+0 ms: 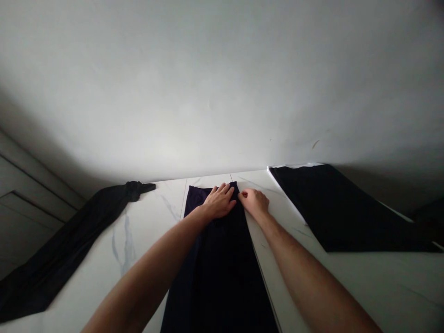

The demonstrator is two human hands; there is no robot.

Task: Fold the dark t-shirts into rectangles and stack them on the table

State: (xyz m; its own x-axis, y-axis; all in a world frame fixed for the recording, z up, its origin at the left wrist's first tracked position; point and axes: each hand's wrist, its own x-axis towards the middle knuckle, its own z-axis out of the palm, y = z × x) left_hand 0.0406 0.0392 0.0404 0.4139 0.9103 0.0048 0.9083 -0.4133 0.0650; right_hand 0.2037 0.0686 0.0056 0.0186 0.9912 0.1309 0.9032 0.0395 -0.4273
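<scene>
A pair of dark navy trousers [225,263], seemingly folded lengthwise, lies on the white marbled surface [142,249] with its narrow end toward the wall. My left hand [220,201] rests flat near that far end, fingers spread over the cloth. At the right edge of the same end, my right hand [254,201] has its fingers curled in a pinch on the fabric's border. The near part of the trousers runs out of view at the bottom, between my forearms.
To the left lies a long black garment [76,231], bunched at its far tip. On the right a flat black cloth [347,208] lies over something white-edged. Behind the surface rises a pale wall [208,92]; grey panels [27,199] stand at the left.
</scene>
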